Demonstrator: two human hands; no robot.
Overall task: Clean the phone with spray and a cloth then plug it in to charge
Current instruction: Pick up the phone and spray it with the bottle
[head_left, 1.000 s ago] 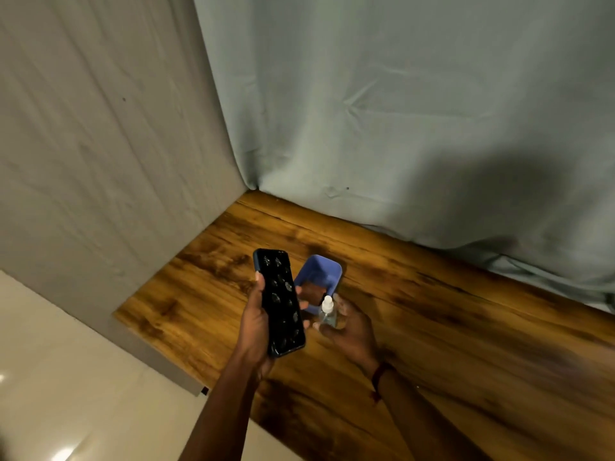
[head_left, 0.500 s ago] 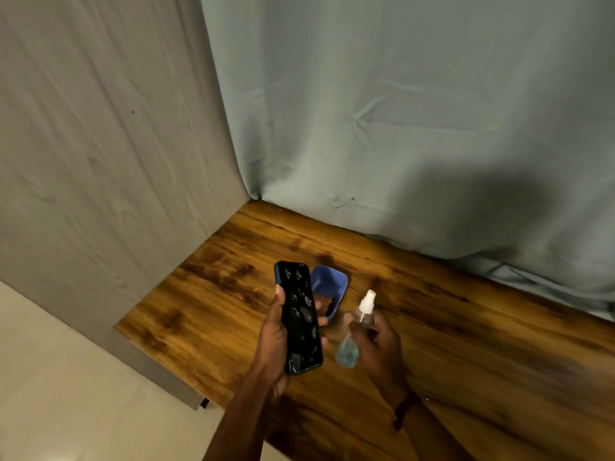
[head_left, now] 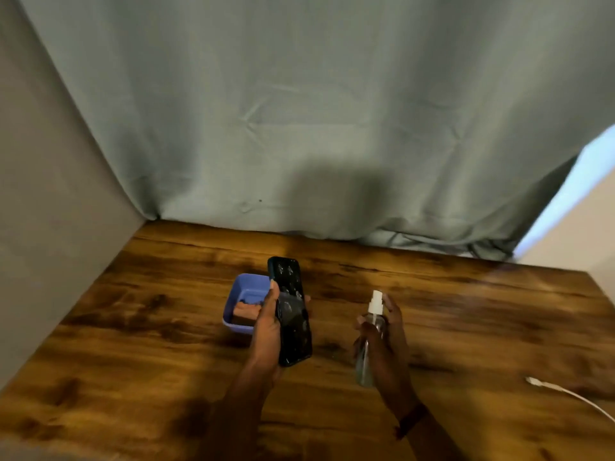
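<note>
My left hand (head_left: 266, 331) grips a black phone (head_left: 293, 314), screen up and spotted with smudges, above the wooden table (head_left: 149, 344). To its right, my right hand (head_left: 386, 344) holds a small clear spray bottle (head_left: 371, 341) with a white nozzle, upright and tilted slightly, a short gap away from the phone. A blue tray (head_left: 241, 294) sits on the table just left of the phone, with a pinkish-brown cloth (head_left: 246, 311) inside, partly hidden by my left hand. A white charging cable (head_left: 565, 394) lies at the table's right edge, plug end pointing left.
A grey-green curtain (head_left: 299, 128) hangs along the back of the table, bunched at its right end. A grey panel (head_left: 50, 211) closes off the left side. A dark band is on my right wrist (head_left: 412, 417).
The view has swung right, bringing the cable into sight. My right hand has drawn the spray bottle away from the tray and to the right of the phone.
</note>
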